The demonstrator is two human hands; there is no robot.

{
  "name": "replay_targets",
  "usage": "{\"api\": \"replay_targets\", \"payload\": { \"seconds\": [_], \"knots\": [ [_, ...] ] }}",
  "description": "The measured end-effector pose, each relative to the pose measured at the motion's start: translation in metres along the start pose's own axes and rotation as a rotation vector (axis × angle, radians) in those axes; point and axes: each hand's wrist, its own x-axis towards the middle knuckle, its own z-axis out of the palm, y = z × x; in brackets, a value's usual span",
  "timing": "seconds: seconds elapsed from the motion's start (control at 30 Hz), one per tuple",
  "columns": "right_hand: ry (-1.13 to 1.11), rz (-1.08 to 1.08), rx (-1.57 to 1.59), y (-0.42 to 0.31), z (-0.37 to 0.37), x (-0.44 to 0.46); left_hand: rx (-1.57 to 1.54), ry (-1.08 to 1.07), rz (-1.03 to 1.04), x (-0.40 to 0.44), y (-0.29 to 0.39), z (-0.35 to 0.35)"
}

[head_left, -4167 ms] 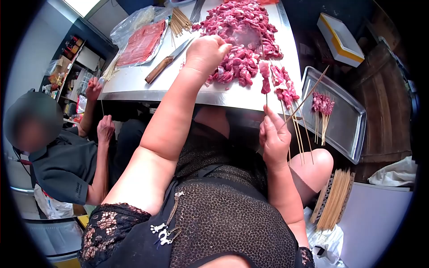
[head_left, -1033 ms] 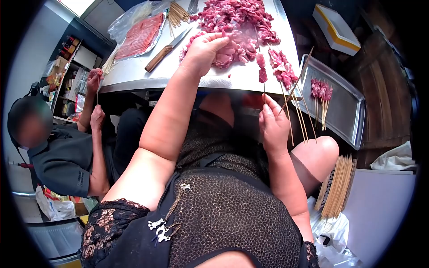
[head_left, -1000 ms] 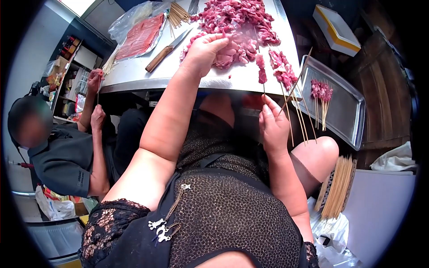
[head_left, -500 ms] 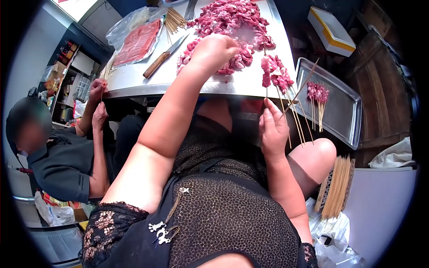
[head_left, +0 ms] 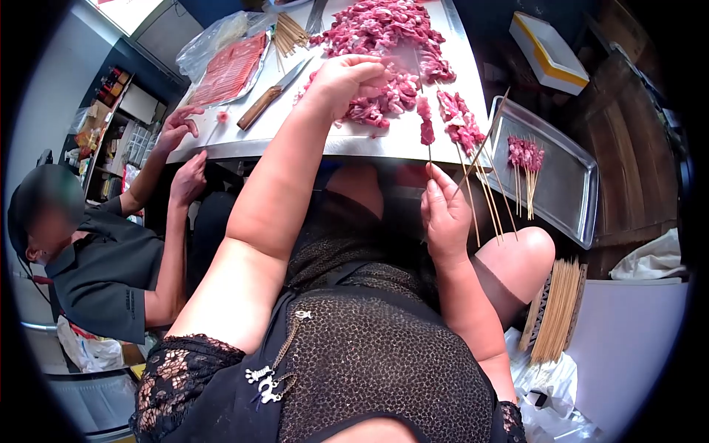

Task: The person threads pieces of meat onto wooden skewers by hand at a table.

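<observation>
My left hand (head_left: pixel 353 80) is closed in a pinch over the near part of the raw meat pile (head_left: pixel 384 29); whatever is between its fingertips is too blurred to make out. Low at the table edge, my right hand (head_left: pixel 447 210) grips a thin skewer (head_left: pixel 430 153) that points up and carries pieces of meat (head_left: pixel 425 122). A darker stick (head_left: pixel 484 140) slants up and right from the same hand. Just right of the held skewer, several loaded skewers (head_left: pixel 461 122) lie with their meat on the table (head_left: pixel 295 133) and their bare ends over its edge.
A knife (head_left: pixel 260 107), a tray of sliced meat (head_left: pixel 230 70) and bare skewers (head_left: pixel 289 33) lie at the left. A co-worker (head_left: pixel 103 258) sits there. On the right are a metal tray (head_left: pixel 565 192) with small skewers (head_left: pixel 525 153), a white-yellow box (head_left: pixel 550 52) and a skewer bundle (head_left: pixel 557 314).
My left hand has shifted slightly left over the meat. My right hand and its skewer have moved a little left, away from the loaded skewers. The co-worker's hands have moved right, towards the table.
</observation>
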Motion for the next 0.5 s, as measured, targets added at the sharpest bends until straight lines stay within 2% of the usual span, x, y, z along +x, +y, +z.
{"api": "replay_targets", "payload": {
  "seconds": [0.07, 0.27, 0.33, 0.37, 0.4, 0.47, 0.5],
  "knots": [
    [-0.013, 0.004, -0.022, 0.002, 0.000, 0.000, -0.306, -0.056, -0.035, -0.006, -0.004, -0.004],
    [0.025, -0.034, -0.012, 0.001, 0.000, -0.001, -0.276, -0.103, -0.023, -0.018, -0.004, 0.003],
    [0.039, -0.035, 0.008, 0.002, -0.001, -0.002, 0.205, -0.250, 0.072, -0.019, 0.002, 0.008],
    [0.051, -0.037, 0.019, 0.002, -0.002, -0.001, 0.441, -0.221, 0.100, -0.019, 0.003, 0.014],
    [0.063, -0.038, 0.030, 0.003, -0.003, -0.001, 0.720, -0.150, 0.277, -0.014, 0.001, 0.018],
    [0.065, -0.047, 0.028, 0.004, -0.003, -0.001, 1.163, 0.021, 0.499, -0.003, -0.001, 0.028],
    [0.065, -0.057, 0.028, 0.004, -0.003, -0.001, 1.200, -0.060, 0.457, -0.001, 0.003, 0.033]
  ]
}}
